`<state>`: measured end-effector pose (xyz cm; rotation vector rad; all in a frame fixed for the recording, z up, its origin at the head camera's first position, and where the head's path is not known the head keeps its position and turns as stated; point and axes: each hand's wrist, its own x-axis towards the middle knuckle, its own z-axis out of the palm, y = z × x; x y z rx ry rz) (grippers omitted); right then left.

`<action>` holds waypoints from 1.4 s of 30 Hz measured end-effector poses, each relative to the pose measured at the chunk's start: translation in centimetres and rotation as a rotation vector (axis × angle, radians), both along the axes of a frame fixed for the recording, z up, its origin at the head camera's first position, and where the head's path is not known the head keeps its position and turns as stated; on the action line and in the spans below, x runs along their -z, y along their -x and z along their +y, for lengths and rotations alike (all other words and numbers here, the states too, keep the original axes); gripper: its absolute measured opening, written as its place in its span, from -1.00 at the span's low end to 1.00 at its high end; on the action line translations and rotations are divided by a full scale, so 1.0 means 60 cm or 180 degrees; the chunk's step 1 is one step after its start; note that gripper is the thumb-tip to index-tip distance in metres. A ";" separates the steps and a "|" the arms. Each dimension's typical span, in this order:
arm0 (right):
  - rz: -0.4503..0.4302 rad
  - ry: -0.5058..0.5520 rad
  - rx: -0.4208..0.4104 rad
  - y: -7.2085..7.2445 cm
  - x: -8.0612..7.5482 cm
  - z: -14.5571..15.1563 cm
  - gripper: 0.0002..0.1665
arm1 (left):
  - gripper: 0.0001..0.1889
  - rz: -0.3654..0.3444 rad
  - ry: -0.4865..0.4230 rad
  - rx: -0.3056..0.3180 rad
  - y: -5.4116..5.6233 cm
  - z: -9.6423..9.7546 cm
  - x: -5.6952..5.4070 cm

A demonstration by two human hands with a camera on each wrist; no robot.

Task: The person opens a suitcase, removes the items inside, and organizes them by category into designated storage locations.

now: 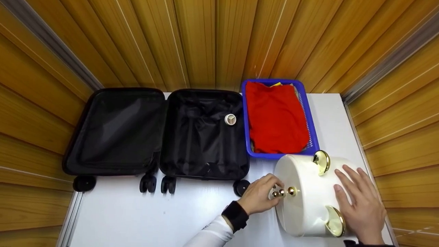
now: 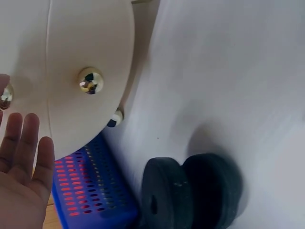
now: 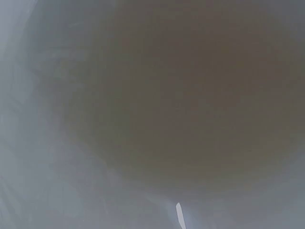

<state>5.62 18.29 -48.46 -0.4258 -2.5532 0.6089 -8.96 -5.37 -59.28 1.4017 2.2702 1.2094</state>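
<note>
A white rounded box [image 1: 317, 195] lies on the table at right front, with gold knobs [image 1: 292, 190] on its front face and gold-rimmed, ear-like parts [image 1: 321, 162] along its side. My left hand [image 1: 259, 195] is at that front face, thumb and index finger bent around a gold knob. In the left wrist view, this knob [image 2: 5, 98] sits at the left edge by the fingertips; another is farther right, past a seam. My right hand [image 1: 362, 200] rests on the box with fingers spread. The right wrist view is a dim blur.
Left and centre, an open black suitcase [image 1: 120, 133] lies flat, its wheels [image 1: 148, 183] toward me. A small round compact with three sections [image 1: 230, 119] is in its right half. Behind the box stands a blue basket [image 1: 283, 156] of folded red cloth [image 1: 276, 118]. Wood-look walls surround the table.
</note>
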 end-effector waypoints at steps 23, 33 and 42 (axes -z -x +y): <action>0.0198 -0.0106 -0.0038 0.002 0.008 -0.002 -0.53 | -0.76 -0.0703 0.0518 -0.0426 -0.030 0.018 0.061; 0.0257 -0.0138 0.0009 0.002 0.007 -0.002 -0.54 | -0.81 -0.0406 0.0671 -0.0658 -0.041 0.020 0.054; 0.0272 -0.0115 -0.0067 0.003 0.002 0.001 -0.54 | -0.84 0.0287 0.0906 -0.0895 -0.042 0.010 0.049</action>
